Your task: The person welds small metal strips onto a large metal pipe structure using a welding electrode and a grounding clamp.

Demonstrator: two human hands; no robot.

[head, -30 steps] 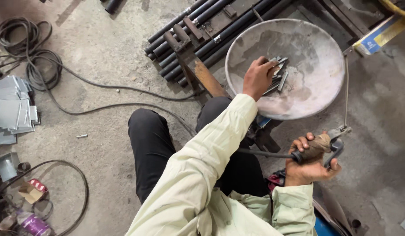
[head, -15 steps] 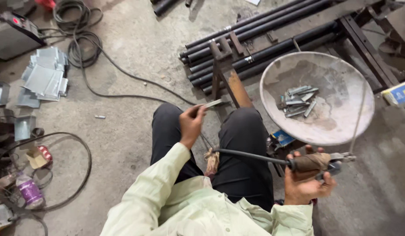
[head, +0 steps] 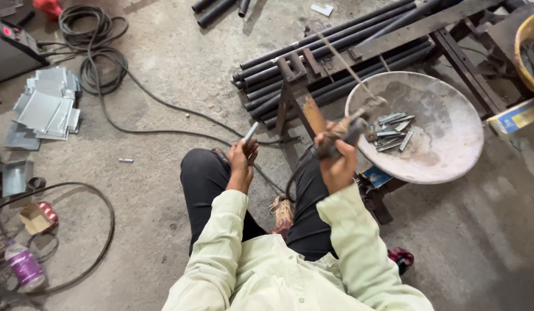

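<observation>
My left hand (head: 242, 156) grips a small flat metal strip (head: 250, 132), held above my left knee. My right hand (head: 334, 148) is raised in front of me, shut on a welding electrode holder (head: 350, 128) whose thin rod (head: 342, 60) points up and away. A black cable (head: 295, 178) runs down from the holder between my knees. Just right of the holder sits a round grey metal pan (head: 451, 115) with several small metal strips (head: 392, 130) lying in it.
Black pipes (head: 313, 69) and a rusty steel frame (head: 295, 92) lie ahead. A coiled cable (head: 91, 52) and a stack of grey sheet pieces (head: 45, 106) are at the left. A yellow tub (head: 529, 49) is far right. A plastic bottle (head: 25, 266) lies lower left.
My left hand left the pan holding one strip and came back over my knee. My right hand rose from beside my right knee to in front of me with the holder.
</observation>
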